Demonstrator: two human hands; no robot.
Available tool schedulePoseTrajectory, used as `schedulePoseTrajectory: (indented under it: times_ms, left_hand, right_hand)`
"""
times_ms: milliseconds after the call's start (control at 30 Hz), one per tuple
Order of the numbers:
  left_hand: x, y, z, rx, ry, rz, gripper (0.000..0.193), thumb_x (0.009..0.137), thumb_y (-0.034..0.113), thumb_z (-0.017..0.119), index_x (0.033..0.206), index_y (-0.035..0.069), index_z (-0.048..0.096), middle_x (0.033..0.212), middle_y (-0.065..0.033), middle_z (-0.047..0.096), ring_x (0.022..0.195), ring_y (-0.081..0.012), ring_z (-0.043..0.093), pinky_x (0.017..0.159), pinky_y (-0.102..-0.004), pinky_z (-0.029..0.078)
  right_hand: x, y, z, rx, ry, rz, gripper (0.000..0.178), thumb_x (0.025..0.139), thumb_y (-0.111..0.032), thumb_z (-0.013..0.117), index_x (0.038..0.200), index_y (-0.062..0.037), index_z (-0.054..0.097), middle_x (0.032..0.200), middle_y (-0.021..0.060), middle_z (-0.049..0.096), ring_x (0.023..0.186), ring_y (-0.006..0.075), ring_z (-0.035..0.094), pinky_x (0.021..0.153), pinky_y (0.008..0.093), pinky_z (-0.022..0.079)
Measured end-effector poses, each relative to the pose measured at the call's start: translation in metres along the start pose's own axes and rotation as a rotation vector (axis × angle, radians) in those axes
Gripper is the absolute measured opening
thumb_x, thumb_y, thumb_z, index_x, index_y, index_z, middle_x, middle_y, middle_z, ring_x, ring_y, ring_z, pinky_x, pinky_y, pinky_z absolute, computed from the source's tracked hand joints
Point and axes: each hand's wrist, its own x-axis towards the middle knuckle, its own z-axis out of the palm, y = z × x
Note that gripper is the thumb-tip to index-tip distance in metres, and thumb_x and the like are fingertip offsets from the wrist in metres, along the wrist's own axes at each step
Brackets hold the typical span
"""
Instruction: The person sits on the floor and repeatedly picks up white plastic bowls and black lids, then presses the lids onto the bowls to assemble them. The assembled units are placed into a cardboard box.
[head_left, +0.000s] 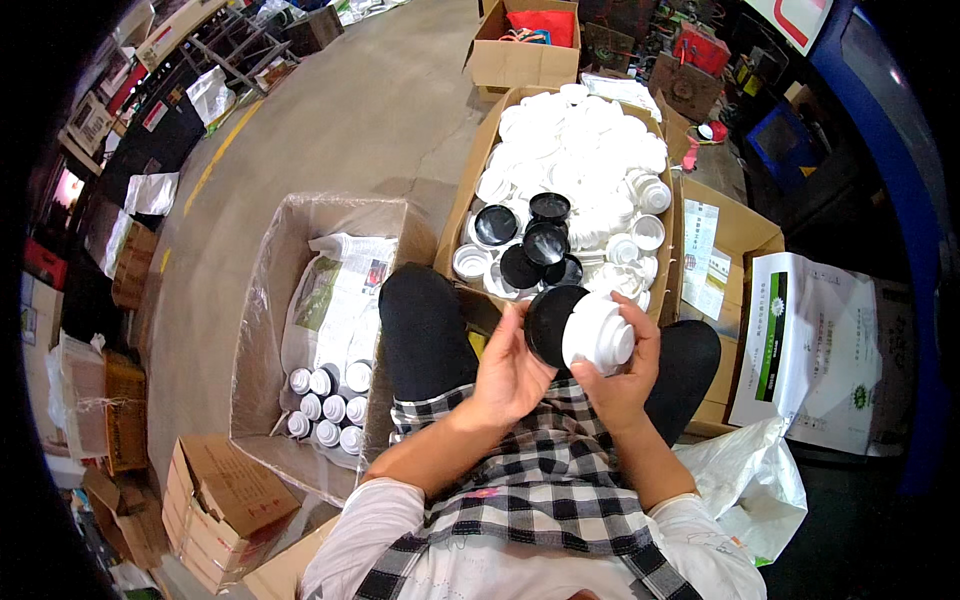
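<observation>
Evidently, you hold the two pieces up between your knees so that both hands can work on them in plain sight. Your left hand (515, 370) is half curled, fingers and thumb at the left and near rim of a round black lid (545, 325). Your right hand (632, 365) is curled wider round the outer side of a stepped white cap (600, 335), thumb at its near edge. The cap's narrow end points right, so the broad sides come together; whether they are joined, I cannot tell.

Just beyond the pieces sits the near edge of a cardboard box (472, 190) heaped with white caps (570, 130). Several black lids (545, 243) lie on the heap towards that near edge, probably to be within short reach of you.

By your left thigh stands a plastic-wrapped carton (268, 290), lined with newspaper (335, 290), presumably against scuffs. White-topped pieces (334, 408) stand upright in rows in its near right corner, the part closest to you, perhaps so that they pack tightly and don't topple.
</observation>
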Motion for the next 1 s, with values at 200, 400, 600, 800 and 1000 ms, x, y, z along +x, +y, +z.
schedulePoseTrajectory:
  times_ms: [200,400,600,800,1000]
  left_hand:
    - [-0.006,-0.013,0.001,0.162,0.022,0.169,0.048,0.096,0.035,0.031,0.131,0.003,0.031,0.128,-0.0144,0.043,0.118,-0.0262,0.043,0.101,-0.0396,0.034]
    - [-0.018,-0.015,0.008,0.262,-0.106,0.255,0.048,0.096,0.029,0.035,0.135,0.003,0.025,0.127,-0.0134,0.043,0.116,-0.0226,0.044,0.099,-0.0347,0.035]
    - [-0.023,-0.016,0.012,0.390,-0.116,0.297,0.050,0.095,0.032,0.032,0.133,0.001,0.023,0.128,-0.0164,0.041,0.117,-0.0256,0.043,0.100,-0.0368,0.033]
    - [-0.025,-0.015,0.009,0.340,-0.202,0.315,0.048,0.096,0.029,0.034,0.135,0.004,0.024,0.128,-0.0129,0.041,0.115,-0.0202,0.044,0.098,-0.0321,0.035]
    - [-0.028,-0.015,0.009,0.374,-0.159,0.295,0.052,0.095,0.033,0.035,0.134,0.003,0.022,0.128,-0.0148,0.039,0.117,-0.0232,0.043,0.099,-0.0345,0.034]
  right_hand:
    - [-0.001,-0.009,0.006,-0.141,-0.066,-0.072,0.072,0.059,-0.011,0.078,0.119,-0.0044,0.040,0.127,0.0184,0.043,0.115,0.0278,0.045,0.097,0.0389,0.036]
    - [-0.003,-0.012,0.010,-0.184,-0.037,-0.222,0.073,0.060,-0.017,0.080,0.120,-0.0043,0.040,0.125,0.0212,0.044,0.116,0.0312,0.045,0.096,0.0409,0.037]
    - [-0.004,-0.011,0.011,-0.127,-0.064,-0.261,0.072,0.063,-0.023,0.079,0.120,-0.0046,0.040,0.126,0.0220,0.043,0.117,0.0320,0.044,0.097,0.0418,0.037]
    - [-0.004,-0.012,0.014,-0.117,-0.050,-0.235,0.076,0.057,-0.023,0.083,0.117,-0.0075,0.040,0.125,0.0244,0.045,0.112,0.0325,0.049,0.093,0.0404,0.041]
    - [-0.006,-0.012,0.016,-0.108,-0.061,-0.227,0.078,0.057,-0.021,0.083,0.120,-0.0081,0.038,0.126,0.0239,0.043,0.114,0.0329,0.047,0.094,0.0414,0.039]
